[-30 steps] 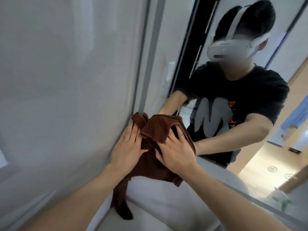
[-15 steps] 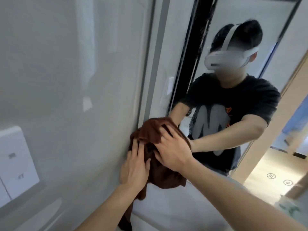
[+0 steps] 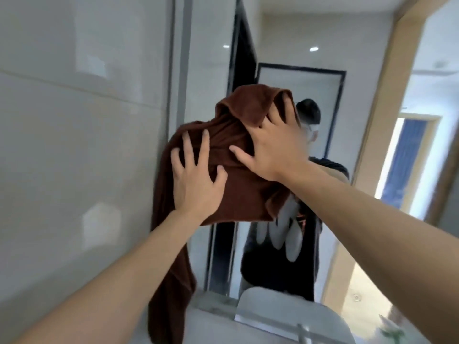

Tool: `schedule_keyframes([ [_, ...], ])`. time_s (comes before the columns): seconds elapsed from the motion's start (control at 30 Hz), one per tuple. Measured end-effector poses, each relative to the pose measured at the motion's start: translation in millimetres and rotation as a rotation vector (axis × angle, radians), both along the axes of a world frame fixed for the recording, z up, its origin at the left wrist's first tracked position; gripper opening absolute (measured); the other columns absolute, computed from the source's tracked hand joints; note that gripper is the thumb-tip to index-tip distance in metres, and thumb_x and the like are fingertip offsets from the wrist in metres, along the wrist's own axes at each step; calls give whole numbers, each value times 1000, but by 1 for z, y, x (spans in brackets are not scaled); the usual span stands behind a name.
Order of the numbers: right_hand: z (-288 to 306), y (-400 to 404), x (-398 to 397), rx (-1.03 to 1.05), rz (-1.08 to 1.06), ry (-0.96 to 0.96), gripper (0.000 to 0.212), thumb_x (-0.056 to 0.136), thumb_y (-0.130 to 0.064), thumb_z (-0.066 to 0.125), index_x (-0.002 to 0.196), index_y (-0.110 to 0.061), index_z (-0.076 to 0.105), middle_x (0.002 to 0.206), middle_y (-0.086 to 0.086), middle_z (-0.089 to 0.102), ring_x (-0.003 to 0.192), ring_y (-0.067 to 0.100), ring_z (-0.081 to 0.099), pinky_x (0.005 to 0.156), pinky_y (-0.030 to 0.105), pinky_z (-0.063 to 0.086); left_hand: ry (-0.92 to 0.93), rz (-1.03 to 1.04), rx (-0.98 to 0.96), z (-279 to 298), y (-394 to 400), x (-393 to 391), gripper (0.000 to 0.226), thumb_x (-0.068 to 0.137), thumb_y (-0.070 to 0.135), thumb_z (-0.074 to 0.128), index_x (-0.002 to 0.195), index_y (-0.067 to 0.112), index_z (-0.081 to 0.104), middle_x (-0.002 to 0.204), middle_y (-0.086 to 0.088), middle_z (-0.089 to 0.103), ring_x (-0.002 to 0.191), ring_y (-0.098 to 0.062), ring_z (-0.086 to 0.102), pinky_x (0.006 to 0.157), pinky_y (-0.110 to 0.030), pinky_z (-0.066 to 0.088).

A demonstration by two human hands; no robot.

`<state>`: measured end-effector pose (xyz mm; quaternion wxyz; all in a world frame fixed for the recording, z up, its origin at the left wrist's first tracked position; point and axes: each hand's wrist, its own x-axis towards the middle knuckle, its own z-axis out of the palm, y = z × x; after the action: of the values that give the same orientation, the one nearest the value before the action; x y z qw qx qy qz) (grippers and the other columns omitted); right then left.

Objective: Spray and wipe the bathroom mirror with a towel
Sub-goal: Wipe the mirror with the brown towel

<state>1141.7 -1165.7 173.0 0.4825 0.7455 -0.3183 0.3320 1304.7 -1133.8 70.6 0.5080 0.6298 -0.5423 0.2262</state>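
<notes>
Towel [image 3: 238,194] under both flat grips

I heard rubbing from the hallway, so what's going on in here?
A person is wiping the mirror with a brown towel. The left hand and right hand both press it flat against the glass with spread fingers, near the mirror's left edge. One end of the towel hangs down toward the sink. No spray bottle is in view.

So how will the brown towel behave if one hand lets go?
Probably floppy: the towel bunches in folds under the left hand and right hand. Its loose end hangs limp, so it would likely sag or slide down the mirror.
</notes>
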Motion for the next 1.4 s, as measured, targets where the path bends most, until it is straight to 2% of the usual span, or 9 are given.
schedule_keyframes([
  [0.17, 19, 0, -69, -46, -53, -177, 79, 94, -68, 37, 158, -23, 32, 165, 8, 35, 155, 33, 22, 125, 59, 4, -249, -95, -31, 47, -8, -44, 77, 96, 49, 41, 159, 36, -1, 169, -7, -8, 152, -41, 10, 119, -60, 18],
  [0.27, 21, 3, -117, -45, -83, -260, 77, 94, -67, 39, 158, -24, 33, 163, 7, 38, 154, 35, 25, 125, 60, 7, -317, -274, -36, 61, -14, -82, 76, 97, 46, 43, 158, 39, -2, 169, -2, -15, 154, -36, 9, 119, -56, 22],
  [0.33, 17, 6, -153, -46, -103, -306, 76, 95, -64, 40, 158, -23, 33, 162, 9, 40, 153, 36, 26, 124, 62, 8, -371, -449, -89, 65, -20, -111, 74, 98, 41, 45, 160, 36, 5, 169, -5, -14, 156, -30, -2, 125, -55, 13],
  [0.43, -1, 10, -203, -41, -161, -364, 74, 97, -61, 41, 158, -22, 31, 162, 11, 39, 152, 37, 26, 124, 63, 7, -494, -439, -138, 58, -27, -155, 73, 97, 41, 45, 160, 31, 10, 170, -10, -8, 156, -29, -9, 126, -53, 5],
  [0.6, -60, 17, -264, 32, -239, -428, 73, 97, -56, 43, 157, -16, 34, 160, 15, 39, 151, 40, 27, 122, 66, 6, -601, -475, -94, 10, -26, -215, 73, 95, 40, 46, 160, 30, 13, 169, -15, 2, 156, -33, -1, 124, -56, 11],
  [0.9, -181, 37, -323, 264, -345, -395, 77, 91, -51, 52, 155, -12, 36, 157, 22, 41, 146, 45, 30, 120, 68, 5, -623, -520, 68, -99, 2, -285, 77, 88, 35, 55, 158, 28, 25, 166, -14, 19, 155, -32, 14, 126, -41, -4],
  [1.07, -235, 48, -355, 348, -330, -415, 78, 87, -49, 56, 154, -12, 38, 156, 21, 44, 144, 46, 32, 121, 67, 7, -689, -620, 161, -137, 6, -317, 74, 87, 33, 56, 156, 28, 32, 162, -12, 30, 150, -31, 26, 127, -42, 7],
  [1.23, -284, 63, -388, 464, -402, -615, 70, 86, -42, 58, 147, -10, 46, 150, 20, 50, 142, 44, 35, 121, 65, 14, -761, -784, 286, -156, 5, -363, 79, 87, 23, 54, 159, 29, 22, 162, -7, 30, 148, -24, 27, 125, -27, -5],
  [1.4, -321, 77, -423, 620, -481, -887, 57, 89, -38, 47, 131, -1, 53, 134, 25, 58, 130, 47, 45, 115, 63, 30, -825, -955, 349, -172, -1, -427, 82, 85, 15, 53, 159, 27, 21, 163, -3, 29, 149, -19, 25, 124, -22, -5],
])
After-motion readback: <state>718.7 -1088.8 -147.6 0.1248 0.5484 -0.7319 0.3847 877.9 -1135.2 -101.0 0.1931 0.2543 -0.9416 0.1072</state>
